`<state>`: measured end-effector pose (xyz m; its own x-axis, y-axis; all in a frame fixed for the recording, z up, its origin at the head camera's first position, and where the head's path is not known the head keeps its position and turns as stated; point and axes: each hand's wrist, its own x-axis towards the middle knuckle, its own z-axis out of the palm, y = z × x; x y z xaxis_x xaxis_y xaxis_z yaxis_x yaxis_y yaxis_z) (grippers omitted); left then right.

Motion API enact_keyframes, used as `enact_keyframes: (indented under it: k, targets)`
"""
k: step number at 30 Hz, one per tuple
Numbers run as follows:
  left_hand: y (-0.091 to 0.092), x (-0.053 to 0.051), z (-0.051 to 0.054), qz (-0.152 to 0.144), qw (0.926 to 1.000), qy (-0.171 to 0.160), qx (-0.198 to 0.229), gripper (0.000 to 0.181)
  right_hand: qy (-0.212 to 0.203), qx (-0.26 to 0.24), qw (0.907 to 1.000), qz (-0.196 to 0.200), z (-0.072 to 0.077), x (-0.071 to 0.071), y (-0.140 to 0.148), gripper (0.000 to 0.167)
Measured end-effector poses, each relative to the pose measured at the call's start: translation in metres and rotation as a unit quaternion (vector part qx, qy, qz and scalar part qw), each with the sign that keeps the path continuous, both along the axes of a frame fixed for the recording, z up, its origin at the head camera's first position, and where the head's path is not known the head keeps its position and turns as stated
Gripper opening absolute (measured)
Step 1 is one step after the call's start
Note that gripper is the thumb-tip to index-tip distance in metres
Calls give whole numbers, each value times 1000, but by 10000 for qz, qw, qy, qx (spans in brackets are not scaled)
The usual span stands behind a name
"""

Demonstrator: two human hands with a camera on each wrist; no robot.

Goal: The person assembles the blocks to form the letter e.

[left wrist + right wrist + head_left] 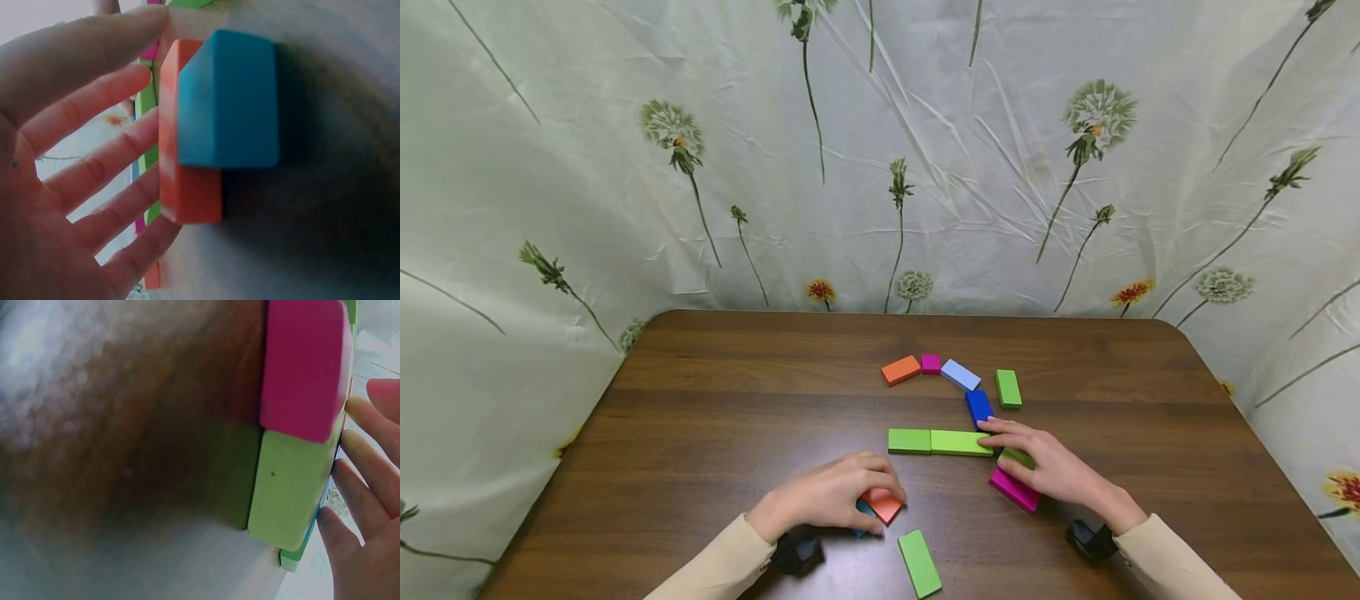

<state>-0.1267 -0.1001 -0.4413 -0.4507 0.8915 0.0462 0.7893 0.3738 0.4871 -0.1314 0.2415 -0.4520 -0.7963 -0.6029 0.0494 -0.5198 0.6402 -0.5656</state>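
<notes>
A coral block [883,505] and a teal block [863,518] lie against each other on the table, partly covered by my left hand [835,493]. In the left wrist view, its loosely spread fingers [103,164] reach the far side of the coral block [199,197], and the teal block [234,100] stands nearer the camera. My right hand [1056,467] rests its fingertips by a blue block [979,407] and a lime block [961,443]; its thumb is over a green block [1018,457], which touches a magenta block [1013,490].
On the brown table [700,417], an orange block [900,370], a small magenta block [931,364] and a light blue block [960,375] form a curve. Separate green blocks lie at the right [1008,389] and front [919,564]. A flowered cloth [865,242] hangs behind.
</notes>
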Motion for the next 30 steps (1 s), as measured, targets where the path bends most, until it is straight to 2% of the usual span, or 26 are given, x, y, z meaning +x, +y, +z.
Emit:
enact_keyframes:
  k: [3, 6, 16, 25, 30]
  targets:
    - [1, 2, -2, 10, 9995, 311, -98, 35, 3, -11, 10000, -5, 0, 0, 0, 33]
    - [1, 5, -4, 105, 9987, 466, -182, 35, 3, -20, 10000, -13, 1, 0, 0, 33]
    - [1, 4, -8, 404, 9976, 554, 96, 30, -6, -42, 10000, -16, 1, 1, 0, 33]
    - [-5, -3, 1, 958, 9941, 468, 189, 28, 92, -70, 9999, -5, -1, 1, 1, 32]
    - [-10, -13, 4, 1226, 9879, 916, 270, 30, 86, -92, 9999, -18, -2, 1, 1, 32]
